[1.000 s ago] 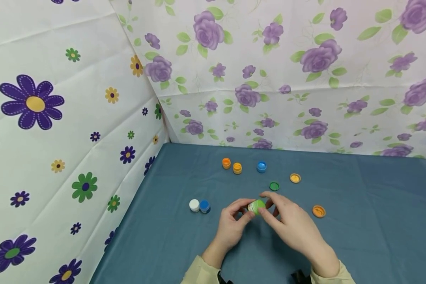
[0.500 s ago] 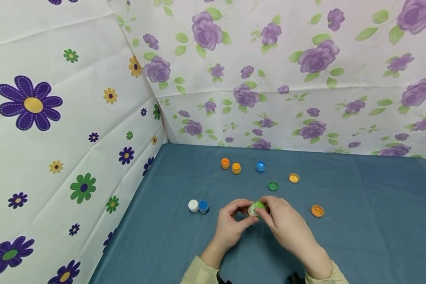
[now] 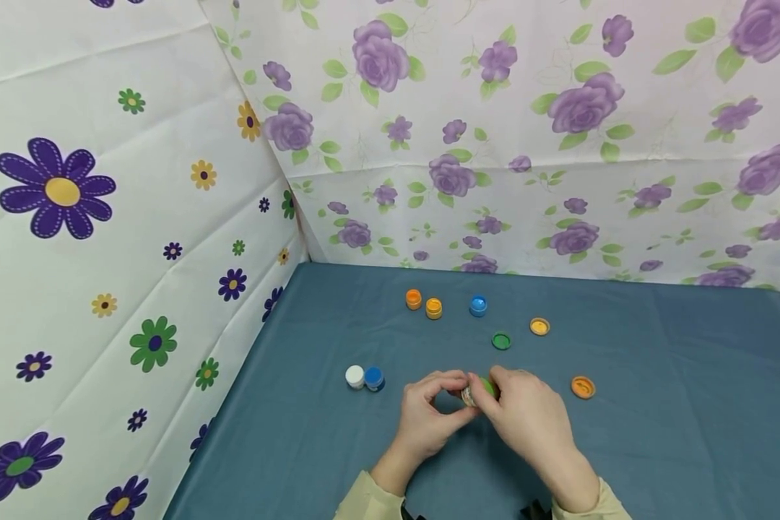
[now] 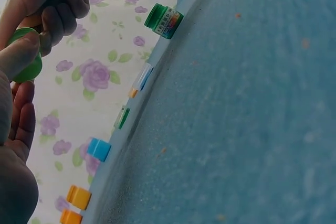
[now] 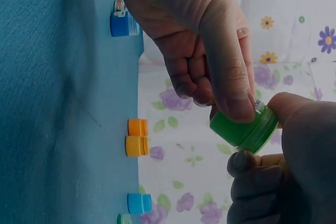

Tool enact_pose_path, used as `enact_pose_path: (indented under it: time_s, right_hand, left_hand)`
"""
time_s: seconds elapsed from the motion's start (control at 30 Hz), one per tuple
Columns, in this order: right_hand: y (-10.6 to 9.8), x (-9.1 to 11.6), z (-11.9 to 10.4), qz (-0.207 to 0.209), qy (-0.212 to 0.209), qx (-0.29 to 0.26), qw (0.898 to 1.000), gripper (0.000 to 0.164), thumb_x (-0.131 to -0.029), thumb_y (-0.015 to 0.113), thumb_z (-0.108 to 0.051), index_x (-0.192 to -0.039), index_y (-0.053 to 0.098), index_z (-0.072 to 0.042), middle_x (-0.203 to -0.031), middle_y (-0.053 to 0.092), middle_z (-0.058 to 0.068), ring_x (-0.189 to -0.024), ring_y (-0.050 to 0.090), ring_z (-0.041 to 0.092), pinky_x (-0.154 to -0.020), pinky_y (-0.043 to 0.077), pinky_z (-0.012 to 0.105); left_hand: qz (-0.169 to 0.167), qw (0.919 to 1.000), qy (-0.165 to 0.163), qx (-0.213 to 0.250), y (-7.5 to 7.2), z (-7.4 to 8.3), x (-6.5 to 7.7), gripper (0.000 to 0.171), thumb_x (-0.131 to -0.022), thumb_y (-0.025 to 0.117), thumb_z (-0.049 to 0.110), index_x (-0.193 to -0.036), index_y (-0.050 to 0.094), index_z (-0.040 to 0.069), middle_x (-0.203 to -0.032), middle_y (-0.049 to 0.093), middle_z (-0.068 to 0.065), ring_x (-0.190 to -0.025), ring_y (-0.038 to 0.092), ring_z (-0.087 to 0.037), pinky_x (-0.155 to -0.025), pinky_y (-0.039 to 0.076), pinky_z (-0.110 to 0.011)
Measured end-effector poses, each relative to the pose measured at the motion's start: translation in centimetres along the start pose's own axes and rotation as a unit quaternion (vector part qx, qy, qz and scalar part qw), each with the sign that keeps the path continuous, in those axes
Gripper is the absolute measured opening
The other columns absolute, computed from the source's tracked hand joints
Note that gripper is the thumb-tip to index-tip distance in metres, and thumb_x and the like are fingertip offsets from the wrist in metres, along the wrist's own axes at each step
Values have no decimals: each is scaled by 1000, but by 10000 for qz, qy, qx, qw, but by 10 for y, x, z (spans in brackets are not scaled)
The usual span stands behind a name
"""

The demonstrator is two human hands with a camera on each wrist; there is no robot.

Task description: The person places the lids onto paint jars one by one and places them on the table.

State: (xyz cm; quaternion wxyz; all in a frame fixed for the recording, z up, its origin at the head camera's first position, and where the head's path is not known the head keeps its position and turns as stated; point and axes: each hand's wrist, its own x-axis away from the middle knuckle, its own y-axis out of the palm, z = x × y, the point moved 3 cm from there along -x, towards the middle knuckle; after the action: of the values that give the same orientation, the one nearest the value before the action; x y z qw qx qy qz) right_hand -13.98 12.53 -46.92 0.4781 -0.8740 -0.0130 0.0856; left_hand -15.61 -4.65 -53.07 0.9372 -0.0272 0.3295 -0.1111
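Note:
Between both hands, raised above the table, is a small light-green paint jar with a green lid. The left hand pinches the body, its thumb lying across the jar in the right wrist view. From the other side the right hand grips the lid end with thumb and fingers, covering much of it in the head view. A dark green jar stands on the table in the left wrist view; the right hand hides it in the head view.
A white jar and a blue-lidded jar stand at left. Uncapped orange, yellow and blue jars stand farther back. Loose lids lie around: green, yellow and orange. Floral cloths back the table.
The right hand has closed in from the right onto the lid and turned, so more of it covers the jar. The jar has shifted slightly right. The left hand keeps its hold.

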Motion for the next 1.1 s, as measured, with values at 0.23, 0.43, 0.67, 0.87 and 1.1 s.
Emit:
enact_pose_path:
  time_s: [0.23, 0.43, 0.67, 0.87, 1.1]
  right_hand:
    - [1, 1, -3, 179, 217, 77, 9996, 60, -108, 59, -55, -60, 46, -21, -53, 35, -2, -42, 32, 16, -39, 24, 33]
    - [0, 2, -7, 265, 283, 36, 9992, 64, -108, 53, -63, -61, 46, -20, -52, 34, -2, -42, 30, 17, -39, 23, 33]
    - [0, 2, -9, 201, 268, -52, 9994, 64, -106, 55, -65, -62, 46, -19, -53, 35, -1, -42, 31, 17, -39, 23, 33]
    - [1, 2, -10, -133, 463, -176, 9987, 66, -101, 49, -77, -68, 52, -20, -55, 40, 0, -44, 37, 18, -40, 27, 34]
    - [-10, 5, -12, -318, 466, -397, 9976, 66, -106, 37, -75, -87, 69, -21, -57, 45, -1, -46, 44, 18, -42, 33, 34]
  left_hand:
    - [-11, 9991, 187, -389, 0, 1, 1, 33, -83, 91, -4, -114, 80, 1, -112, 80, -12, -89, 73, -18, -73, 64, -42]
    - [101, 9991, 194, -355, 0, 1, 1, 32, -84, 90, -3, -114, 80, 2, -109, 80, -12, -85, 72, -18, -71, 63, -42]
    - [184, 9989, -111, -421, -1, 1, -1, 33, -85, 90, 0, -115, 80, 8, -110, 79, -8, -85, 70, -17, -71, 62, -48]
    - [-150, 9962, -578, -629, -2, 3, -4, 43, -86, 88, 4, -125, 77, 17, -111, 73, 1, -90, 64, -13, -77, 58, -49]
    - [-385, 9914, -941, -820, -10, 7, -11, 38, -92, 85, 12, -127, 73, 20, -114, 70, 4, -97, 64, -13, -82, 57, -49]
